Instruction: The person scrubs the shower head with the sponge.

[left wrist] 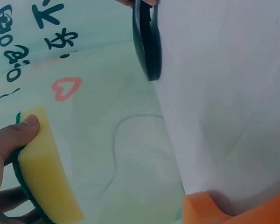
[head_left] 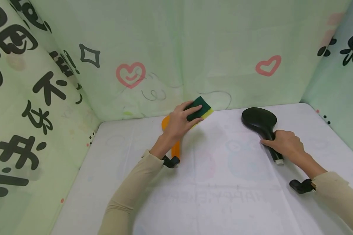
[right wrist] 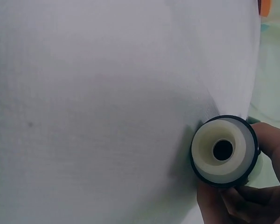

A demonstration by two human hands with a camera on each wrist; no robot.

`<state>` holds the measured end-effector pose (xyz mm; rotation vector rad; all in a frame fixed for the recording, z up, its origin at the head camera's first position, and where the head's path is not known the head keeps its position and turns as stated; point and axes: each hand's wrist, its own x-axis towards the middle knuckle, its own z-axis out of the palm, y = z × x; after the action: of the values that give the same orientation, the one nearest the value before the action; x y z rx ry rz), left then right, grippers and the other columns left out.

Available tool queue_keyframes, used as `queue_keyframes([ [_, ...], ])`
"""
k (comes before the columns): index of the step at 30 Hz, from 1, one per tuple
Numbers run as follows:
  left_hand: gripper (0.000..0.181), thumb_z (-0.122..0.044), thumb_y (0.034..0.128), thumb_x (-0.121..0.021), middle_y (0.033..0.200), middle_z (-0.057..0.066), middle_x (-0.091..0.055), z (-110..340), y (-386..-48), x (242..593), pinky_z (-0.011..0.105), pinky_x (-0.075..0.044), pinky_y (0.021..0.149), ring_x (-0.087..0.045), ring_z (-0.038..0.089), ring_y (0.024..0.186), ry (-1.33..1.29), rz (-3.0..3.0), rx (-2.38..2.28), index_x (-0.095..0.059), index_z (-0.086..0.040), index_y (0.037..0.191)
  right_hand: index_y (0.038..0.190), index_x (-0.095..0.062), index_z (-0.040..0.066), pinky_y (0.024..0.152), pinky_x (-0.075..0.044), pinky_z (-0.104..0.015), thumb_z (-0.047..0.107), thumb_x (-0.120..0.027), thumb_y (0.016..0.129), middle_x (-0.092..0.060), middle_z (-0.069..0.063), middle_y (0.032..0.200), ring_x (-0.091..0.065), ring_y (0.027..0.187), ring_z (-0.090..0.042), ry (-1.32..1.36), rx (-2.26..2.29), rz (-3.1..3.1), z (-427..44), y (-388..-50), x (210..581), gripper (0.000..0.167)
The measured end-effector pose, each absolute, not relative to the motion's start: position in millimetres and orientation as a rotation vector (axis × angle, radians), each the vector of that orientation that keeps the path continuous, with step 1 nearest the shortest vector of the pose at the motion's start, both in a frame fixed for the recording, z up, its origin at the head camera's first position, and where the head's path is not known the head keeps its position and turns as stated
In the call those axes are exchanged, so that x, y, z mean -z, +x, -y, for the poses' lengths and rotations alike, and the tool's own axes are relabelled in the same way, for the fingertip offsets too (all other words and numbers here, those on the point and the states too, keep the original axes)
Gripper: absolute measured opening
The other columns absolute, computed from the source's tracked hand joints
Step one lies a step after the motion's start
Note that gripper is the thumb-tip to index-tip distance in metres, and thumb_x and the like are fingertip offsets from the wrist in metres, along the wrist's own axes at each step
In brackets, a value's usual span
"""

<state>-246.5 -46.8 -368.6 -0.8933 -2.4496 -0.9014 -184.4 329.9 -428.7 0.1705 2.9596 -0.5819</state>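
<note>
cloth (head_left: 47, 91) with black lettering stands on my far left, probably to screen off the white surface (head_left: 223, 202). next i find an orange shower head (head_left: 175, 151) on that surface, partly hidden behind the left hand (head_left: 177, 122); nothing seems to grip it, so i take it as simply parked there. the left fingers are clamped on a sponge (head_left: 198, 107), thumb (left wrist: 30, 123) against the yellow foam and the others on the green side. that pinch seems to suit something soft and thick, and leaves the far end free, lifted off the surface as far as i can judge. further right, a black shower head (head_left: 259, 119) points its round face end away and its handle nearer, likely an easy reach for the right hand (head_left: 288, 143), whose fingers are clamped round the handle. its pale hollow end (right wrist: 219, 149) sticks out past the grip.
</note>
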Motion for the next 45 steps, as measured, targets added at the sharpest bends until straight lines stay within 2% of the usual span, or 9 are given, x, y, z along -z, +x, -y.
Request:
queue_keyframes([
  [12,0.045,-0.027,0.0882,-0.080,0.143,0.020,-0.057,32.3,-253.1,372.9,0.039,-0.050,0.107,-0.057,0.037,0.127,-0.897,2.482,0.928,-0.071,-0.013,0.131,0.069,-0.050,0.004,0.045,-0.034,-0.031,0.039,-0.070,0.091,-0.045,-0.006,0.060,-0.046,0.053,-0.022,0.028,0.541,-3.121,-331.5,-182.1,435.9,0.046],
  [19,0.046,-0.027,0.0886,-0.080,0.143,0.019,-0.056,17.9,-263.8,377.4,0.030,-0.051,0.104,-0.057,0.032,0.129,-0.921,2.505,0.994,-0.070,-0.013,0.132,0.070,-0.047,0.010,0.045,-0.029,-0.030,0.033,-0.073,0.090,-0.041,0.000,0.056,-0.042,0.050,-0.018,-0.194,0.509,-3.267,-330.3,-178.6,438.6,0.040],
  [26,0.047,-0.029,0.0888,-0.080,0.143,0.016,-0.057,3.8,-273.7,381.3,0.029,-0.050,0.104,-0.057,0.030,0.130,-0.896,2.560,1.015,-0.070,-0.015,0.132,0.071,-0.044,0.013,0.045,-0.024,-0.028,0.028,-0.080,0.084,-0.035,0.003,0.056,-0.035,0.049,-0.015,-0.442,0.434,-3.426,-321.5,-175.9,431.9,0.041],
  [30,0.047,-0.030,0.0889,-0.079,0.143,0.016,-0.058,-2.1,-276.1,382.0,0.028,-0.051,0.103,-0.058,0.029,0.129,-0.899,2.570,1.024,-0.069,-0.016,0.133,0.078,-0.051,0.006,0.046,-0.022,-0.027,0.023,-0.085,0.079,-0.036,0.001,0.058,-0.034,0.050,-0.015,-0.565,0.393,-3.489,-314.2,-174.5,426.6,0.038],
  [35,0.048,-0.032,0.0887,-0.079,0.143,0.015,-0.058,-6.3,-276.7,382.1,0.026,-0.051,0.102,-0.058,0.028,0.130,-0.891,2.583,1.024,-0.069,-0.017,0.133,0.098,-0.063,-0.005,0.047,-0.025,-0.026,0.017,-0.086,0.076,-0.049,-0.004,0.063,-0.036,0.053,-0.016,-0.791,0.464,-3.560,-303.5,-172.8,421.6,0.038],
  [39,0.048,-0.031,0.0887,-0.079,0.144,0.015,-0.058,-7.0,-275.8,381.4,0.026,-0.051,0.102,-0.058,0.028,0.130,-0.885,2.585,1.049,-0.069,-0.017,0.134,0.104,-0.066,-0.005,0.047,-0.028,-0.025,0.050,-0.068,0.095,-0.056,-0.007,0.066,-0.039,0.054,-0.015,-0.890,0.580,-3.564,-296.2,-171.1,417.8,0.056],
  [40,0.048,-0.031,0.0887,-0.079,0.144,0.015,-0.058,-6.8,-275.8,381.2,0.026,-0.051,0.102,-0.058,0.029,0.129,-0.883,2.580,1.060,-0.069,-0.017,0.134,0.104,-0.067,-0.004,0.047,-0.029,-0.025,0.051,-0.067,0.096,-0.056,-0.007,0.067,-0.039,0.055,-0.015,-0.878,0.617,-3.554,-294.6,-170.9,416.6,0.055],
  [42,0.048,-0.030,0.0887,-0.080,0.144,0.015,-0.058,-6.1,-275.6,380.2,0.026,-0.052,0.101,-0.058,0.029,0.129,-0.879,2.567,1.084,-0.069,-0.016,0.133,0.107,-0.067,-0.004,0.048,-0.033,-0.025,0.049,-0.068,0.096,-0.060,-0.007,0.071,-0.044,0.056,-0.014,-0.811,0.702,-3.511,-291.8,-170.3,413.7,0.054],
  [45,0.048,-0.028,0.0884,-0.080,0.143,0.017,-0.058,-4.8,-275.6,378.7,0.026,-0.053,0.100,-0.058,0.030,0.129,-0.885,2.546,1.105,-0.069,-0.014,0.133,0.118,-0.064,-0.005,0.052,-0.040,-0.027,0.025,-0.081,0.088,-0.065,-0.009,0.080,-0.053,0.060,-0.013,-0.643,0.847,-3.381,-289.5,-167.7,409.3,0.046],
])
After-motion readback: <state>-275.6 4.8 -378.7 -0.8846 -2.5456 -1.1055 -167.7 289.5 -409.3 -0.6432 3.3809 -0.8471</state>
